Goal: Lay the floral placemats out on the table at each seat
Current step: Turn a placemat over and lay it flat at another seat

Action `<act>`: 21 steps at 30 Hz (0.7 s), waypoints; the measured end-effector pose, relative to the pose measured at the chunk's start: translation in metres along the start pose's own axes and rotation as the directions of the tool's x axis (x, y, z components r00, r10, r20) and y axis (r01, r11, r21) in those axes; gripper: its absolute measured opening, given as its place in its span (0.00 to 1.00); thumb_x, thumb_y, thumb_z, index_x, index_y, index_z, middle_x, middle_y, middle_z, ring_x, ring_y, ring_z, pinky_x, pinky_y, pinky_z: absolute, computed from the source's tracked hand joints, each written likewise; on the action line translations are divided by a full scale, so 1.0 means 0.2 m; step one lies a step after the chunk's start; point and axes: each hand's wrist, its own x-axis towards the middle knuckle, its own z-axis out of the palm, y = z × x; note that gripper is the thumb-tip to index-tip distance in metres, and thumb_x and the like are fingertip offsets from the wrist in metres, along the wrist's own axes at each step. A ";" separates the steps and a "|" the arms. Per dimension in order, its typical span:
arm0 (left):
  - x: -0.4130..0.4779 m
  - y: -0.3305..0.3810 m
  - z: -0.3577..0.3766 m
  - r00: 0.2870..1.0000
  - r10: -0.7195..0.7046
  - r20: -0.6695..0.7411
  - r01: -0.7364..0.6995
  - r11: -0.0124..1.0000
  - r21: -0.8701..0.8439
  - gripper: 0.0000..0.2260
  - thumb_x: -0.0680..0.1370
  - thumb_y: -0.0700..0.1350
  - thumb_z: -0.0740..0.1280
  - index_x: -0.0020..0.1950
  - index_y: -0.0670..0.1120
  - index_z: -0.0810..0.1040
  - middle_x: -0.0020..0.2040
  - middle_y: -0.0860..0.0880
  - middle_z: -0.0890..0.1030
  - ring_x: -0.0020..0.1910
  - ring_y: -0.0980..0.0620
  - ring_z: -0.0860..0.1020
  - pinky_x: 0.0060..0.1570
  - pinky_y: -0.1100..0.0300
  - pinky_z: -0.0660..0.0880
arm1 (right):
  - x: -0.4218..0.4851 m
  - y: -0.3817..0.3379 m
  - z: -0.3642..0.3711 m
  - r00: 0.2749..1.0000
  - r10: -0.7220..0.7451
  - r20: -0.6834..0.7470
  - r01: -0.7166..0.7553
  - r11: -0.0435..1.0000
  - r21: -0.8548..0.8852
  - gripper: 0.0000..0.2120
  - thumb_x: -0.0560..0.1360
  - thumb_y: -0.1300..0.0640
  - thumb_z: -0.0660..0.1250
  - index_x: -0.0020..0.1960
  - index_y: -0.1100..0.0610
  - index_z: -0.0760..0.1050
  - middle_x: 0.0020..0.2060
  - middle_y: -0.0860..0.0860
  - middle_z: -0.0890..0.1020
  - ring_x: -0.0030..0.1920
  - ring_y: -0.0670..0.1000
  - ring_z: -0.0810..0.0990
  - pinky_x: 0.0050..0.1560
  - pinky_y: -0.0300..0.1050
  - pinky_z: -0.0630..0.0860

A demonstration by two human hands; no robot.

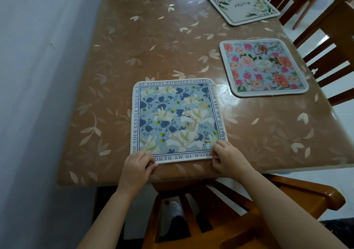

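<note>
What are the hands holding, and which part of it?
The blue flowered placemat, by its near edge: the left hand pinches the near-left corner, the right hand the near-right corner.

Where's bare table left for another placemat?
Bare: the table's whole wall-side strip left of the blue placemat, and the middle beyond it. Crowded: right edge, holding the pink placemat and white placemat.

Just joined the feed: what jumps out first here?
The blue placemat lies at the near edge of the table, with the left hand and right hand pinching its near corners. Along the right edge lie a pink placemat and, farther off, a white placemat.
</note>
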 end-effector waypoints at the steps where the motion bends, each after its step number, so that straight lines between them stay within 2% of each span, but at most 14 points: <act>1: 0.00 0.00 0.00 1.000 0.001 -0.002 -0.001 1.000 0.000 0.09 0.65 0.37 0.76 0.37 0.43 0.76 0.35 0.48 0.76 0.35 0.48 0.74 0.37 0.56 0.70 | 0.00 0.00 0.00 1.000 -0.003 0.008 0.003 1.000 -0.001 0.03 0.67 0.66 0.64 0.41 0.65 0.72 0.42 0.60 0.77 0.46 0.60 0.74 0.42 0.52 0.74; 9: 0.00 0.00 0.00 1.000 0.001 -0.001 -0.001 1.000 0.008 0.09 0.65 0.37 0.76 0.36 0.43 0.76 0.35 0.48 0.76 0.35 0.48 0.74 0.37 0.55 0.70 | 0.00 -0.01 0.00 0.999 0.025 0.030 -0.026 1.000 0.013 0.03 0.67 0.65 0.64 0.40 0.64 0.72 0.43 0.60 0.76 0.48 0.58 0.73 0.43 0.49 0.72; 17: -0.01 -0.01 0.01 1.000 0.012 -0.006 -0.012 1.000 0.014 0.09 0.66 0.37 0.75 0.36 0.43 0.75 0.35 0.48 0.76 0.35 0.49 0.74 0.37 0.55 0.71 | -0.01 -0.01 0.01 0.999 0.035 0.042 -0.036 0.999 0.034 0.03 0.66 0.65 0.65 0.39 0.63 0.71 0.42 0.59 0.76 0.46 0.58 0.72 0.42 0.50 0.73; 21: 0.00 0.00 0.01 1.000 -0.008 -0.013 0.008 1.000 0.008 0.09 0.66 0.38 0.76 0.37 0.42 0.76 0.36 0.47 0.75 0.36 0.48 0.74 0.37 0.52 0.73 | -0.02 -0.01 0.01 1.000 0.007 0.017 -0.007 1.000 0.015 0.04 0.66 0.65 0.66 0.39 0.63 0.71 0.41 0.58 0.75 0.45 0.59 0.73 0.39 0.45 0.69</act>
